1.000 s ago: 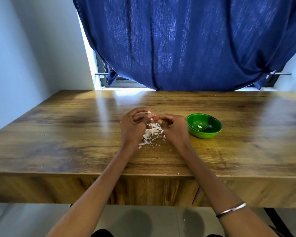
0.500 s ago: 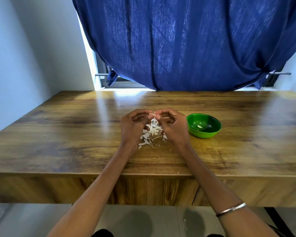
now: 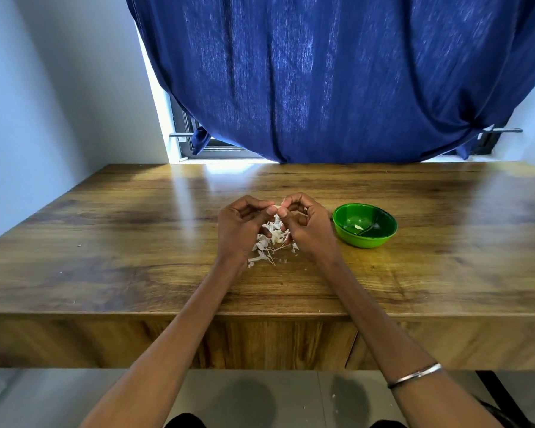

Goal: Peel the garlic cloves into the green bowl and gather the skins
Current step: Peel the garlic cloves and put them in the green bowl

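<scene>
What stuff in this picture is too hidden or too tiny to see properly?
Head view only:
- garlic clove: only a pale tip shows; the fingertips of the left hand and right hand cover the rest, so how much is peeled is unclear.
- pile of skins: partly hidden under both hands.
- green bowl: the pale bit inside is too small to identify.
- window: mostly hidden by the blue curtain.

Wooden table [image 3: 136, 242] against window [image 3: 198, 143]; blue curtain [image 3: 337, 81] drawn; pale walls [image 3: 44, 103]; grey floor [image 3: 260, 396].
</scene>
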Available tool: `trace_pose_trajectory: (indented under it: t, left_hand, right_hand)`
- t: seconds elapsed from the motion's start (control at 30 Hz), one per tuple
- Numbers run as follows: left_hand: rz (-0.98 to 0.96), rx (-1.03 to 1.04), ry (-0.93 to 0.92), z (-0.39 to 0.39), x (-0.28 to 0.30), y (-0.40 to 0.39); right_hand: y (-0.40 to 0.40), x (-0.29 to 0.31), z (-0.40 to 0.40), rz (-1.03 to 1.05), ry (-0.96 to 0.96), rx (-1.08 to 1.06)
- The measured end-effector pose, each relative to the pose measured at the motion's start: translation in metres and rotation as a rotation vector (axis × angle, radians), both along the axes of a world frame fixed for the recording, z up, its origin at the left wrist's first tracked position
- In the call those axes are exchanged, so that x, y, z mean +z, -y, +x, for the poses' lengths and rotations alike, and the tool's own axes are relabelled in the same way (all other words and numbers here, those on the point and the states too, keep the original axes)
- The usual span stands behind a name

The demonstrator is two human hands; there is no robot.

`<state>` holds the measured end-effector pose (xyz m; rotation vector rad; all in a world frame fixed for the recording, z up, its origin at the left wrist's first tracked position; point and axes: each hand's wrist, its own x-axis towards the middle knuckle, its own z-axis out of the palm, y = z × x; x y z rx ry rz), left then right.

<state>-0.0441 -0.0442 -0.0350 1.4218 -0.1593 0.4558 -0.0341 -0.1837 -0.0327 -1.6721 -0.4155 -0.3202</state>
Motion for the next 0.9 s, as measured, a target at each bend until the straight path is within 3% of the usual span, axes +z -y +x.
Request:
trace_pose_trajectory:
  t: [0.5,0.77,0.9]
  left_hand:
    - [0.054,-0.075,0.000,0.002,-0.005,0.003]
    - [0.027,-0.051,-0.006,0.000,-0.006,0.007]
    - [-0.019,-0.062,0.001,0.000,-0.005,0.009]
  right_hand:
    - [-0.002,-0.005,0.001,-0.106,0.074,0.001]
    - [-0.005,-0.005,-0.001,-0.078,0.068,0.008]
    - [-0.005,-0.004,0.002,0.033,0.066,-0.042]
